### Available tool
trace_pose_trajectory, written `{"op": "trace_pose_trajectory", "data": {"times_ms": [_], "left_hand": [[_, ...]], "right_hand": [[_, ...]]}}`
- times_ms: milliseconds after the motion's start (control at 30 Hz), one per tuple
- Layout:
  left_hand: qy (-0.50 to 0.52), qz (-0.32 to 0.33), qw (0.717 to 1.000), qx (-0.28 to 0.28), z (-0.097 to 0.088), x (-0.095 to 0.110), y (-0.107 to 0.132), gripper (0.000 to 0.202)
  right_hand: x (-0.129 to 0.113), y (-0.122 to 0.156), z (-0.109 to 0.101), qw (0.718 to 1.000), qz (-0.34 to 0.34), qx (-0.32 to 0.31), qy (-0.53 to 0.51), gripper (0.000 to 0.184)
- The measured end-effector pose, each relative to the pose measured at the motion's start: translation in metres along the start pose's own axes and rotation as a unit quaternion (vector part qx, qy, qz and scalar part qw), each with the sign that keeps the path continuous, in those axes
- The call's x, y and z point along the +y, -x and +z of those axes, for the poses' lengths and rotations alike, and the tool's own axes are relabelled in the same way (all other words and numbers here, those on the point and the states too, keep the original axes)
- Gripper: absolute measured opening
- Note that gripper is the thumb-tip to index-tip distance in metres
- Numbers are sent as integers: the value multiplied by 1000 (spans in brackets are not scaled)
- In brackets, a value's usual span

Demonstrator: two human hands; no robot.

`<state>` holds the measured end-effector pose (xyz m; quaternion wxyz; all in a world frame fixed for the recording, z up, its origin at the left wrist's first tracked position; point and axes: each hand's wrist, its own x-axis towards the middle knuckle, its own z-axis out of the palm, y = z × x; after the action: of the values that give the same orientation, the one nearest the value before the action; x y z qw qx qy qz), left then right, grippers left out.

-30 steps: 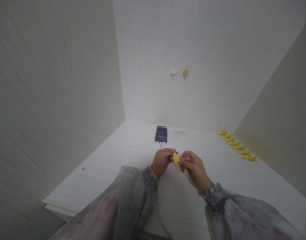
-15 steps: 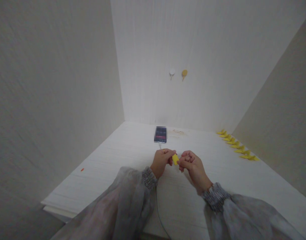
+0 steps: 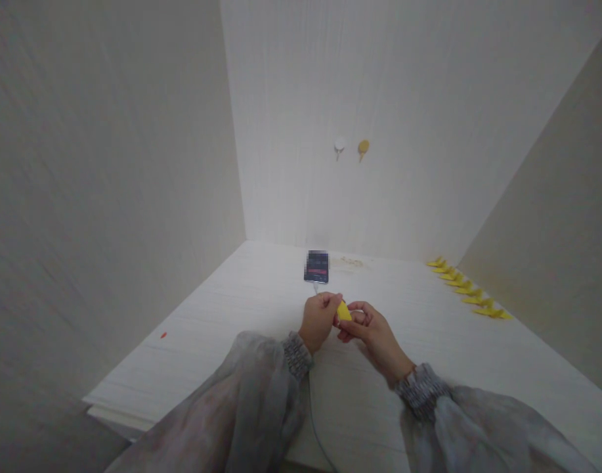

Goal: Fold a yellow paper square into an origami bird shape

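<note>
Over the middle of the white table, a small folded piece of yellow paper (image 3: 344, 311) is held between both hands. My left hand (image 3: 318, 322) pinches its upper left side between thumb and fingers. From the other side, my right hand (image 3: 373, 332) grips the lower right part, thumb on top and fingers curled behind. Part of the paper is hidden by the fingers. Along the right side stands a row of several yellow folded-paper shapes (image 3: 471, 289), apart from my hands.
A phone (image 3: 317, 267) lies at the back of the white table (image 3: 222, 315), its cable (image 3: 312, 414) running under my left arm to the front edge. A small orange-red scrap (image 3: 163, 335) lies at left. Two hooks, one white (image 3: 339, 144) and one yellow (image 3: 363, 146), hang on the back wall.
My right hand has moved left, closer to my left hand, and its thumb now lies across the yellow paper's lower edge. The left hand has hardly moved.
</note>
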<state>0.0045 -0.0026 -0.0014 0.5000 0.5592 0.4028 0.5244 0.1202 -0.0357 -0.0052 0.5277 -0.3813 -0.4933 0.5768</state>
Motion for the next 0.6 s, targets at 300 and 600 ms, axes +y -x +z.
{"op": "trace_pose_trajectory", "data": {"times_ms": [300,600], "left_hand": [[13,-12,999,-27,2,0,4,29],[-18,6,1000,-8,-2,-6,-1,30]], "right_hand": [[-3,3,0,1000,-22,-10,5,39],[-5,2,-2,999,-12,-45,-10,31]]}}
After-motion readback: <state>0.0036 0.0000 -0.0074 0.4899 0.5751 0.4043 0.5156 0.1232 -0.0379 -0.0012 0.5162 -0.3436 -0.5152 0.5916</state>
